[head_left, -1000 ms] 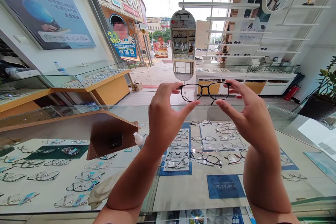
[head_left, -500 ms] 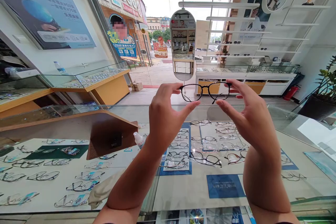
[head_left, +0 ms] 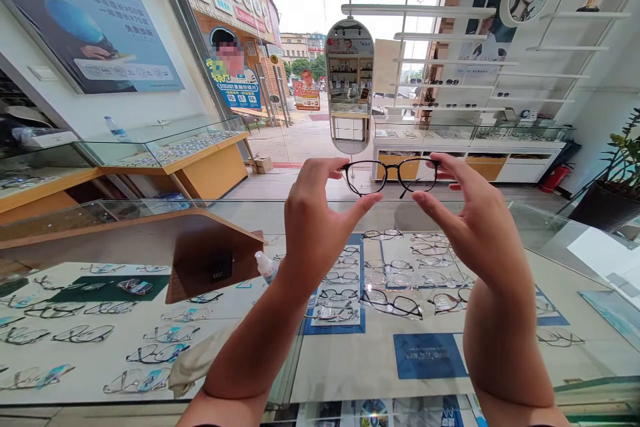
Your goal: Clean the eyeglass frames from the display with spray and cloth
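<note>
Both hands hold up a pair of black-rimmed eyeglasses (head_left: pixel 393 165) above a glass display counter (head_left: pixel 350 373). My left hand (head_left: pixel 320 213) pinches the frame's left corner, its thumb pointing inward below the left lens. At the opposite corner, my right hand (head_left: pixel 463 213) grips the rim, with the thumb under the right lens. The front of the glasses is about level, and one temple tip shows below the bridge. Beneath them, several eyeglasses (head_left: pixel 393 302) lie in rows inside the counter, some on blue-edged trays (head_left: pixel 334 329).
A small white bottle (head_left: pixel 265 265) stands left of my forearm, near a brown wooden panel (head_left: pixel 215 260). A beige cloth (head_left: pixel 193 367) lies at lower left. Ahead are an oval mirror (head_left: pixel 349 87) and white wall shelves (head_left: pixel 450 63). A potted plant (head_left: pixel 615 193) stands at right.
The lower temple tip has shifted slightly left, and the glasses seem turned very slightly. Both hands keep their hold in nearly the same place.
</note>
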Demonstrator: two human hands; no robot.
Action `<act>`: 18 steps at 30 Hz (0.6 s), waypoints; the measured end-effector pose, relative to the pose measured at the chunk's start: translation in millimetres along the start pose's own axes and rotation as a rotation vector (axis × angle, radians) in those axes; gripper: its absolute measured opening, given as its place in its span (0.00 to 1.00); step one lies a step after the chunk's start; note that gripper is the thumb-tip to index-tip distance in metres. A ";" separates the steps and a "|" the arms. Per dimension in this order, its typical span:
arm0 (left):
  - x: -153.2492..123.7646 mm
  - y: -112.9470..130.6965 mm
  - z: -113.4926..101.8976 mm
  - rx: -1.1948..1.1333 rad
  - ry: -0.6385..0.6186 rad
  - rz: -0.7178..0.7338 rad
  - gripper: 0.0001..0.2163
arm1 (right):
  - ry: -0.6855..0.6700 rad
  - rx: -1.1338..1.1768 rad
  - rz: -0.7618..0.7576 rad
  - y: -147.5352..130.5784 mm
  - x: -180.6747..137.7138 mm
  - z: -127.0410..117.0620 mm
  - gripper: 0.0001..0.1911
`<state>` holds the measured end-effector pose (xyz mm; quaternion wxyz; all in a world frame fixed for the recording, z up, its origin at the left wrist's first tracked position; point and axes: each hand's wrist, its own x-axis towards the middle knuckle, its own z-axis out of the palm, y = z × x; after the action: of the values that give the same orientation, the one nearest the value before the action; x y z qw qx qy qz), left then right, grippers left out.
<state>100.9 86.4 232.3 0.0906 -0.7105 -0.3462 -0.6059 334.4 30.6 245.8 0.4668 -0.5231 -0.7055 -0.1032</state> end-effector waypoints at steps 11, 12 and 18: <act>-0.4 0.3 -0.6 0.005 0.020 0.002 0.25 | -0.019 0.004 -0.008 1.4 0.1 1.3 0.34; -0.4 0.3 -0.6 0.004 0.019 0.001 0.25 | -0.021 0.005 -0.006 1.5 0.0 1.4 0.34; -0.4 0.6 -0.7 -0.001 0.022 0.001 0.25 | -0.026 0.012 0.005 1.0 -0.5 1.5 0.34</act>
<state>100.7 85.5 232.3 0.0942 -0.7041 -0.3446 -0.6137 334.5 31.6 244.3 0.4608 -0.5237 -0.7108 -0.0910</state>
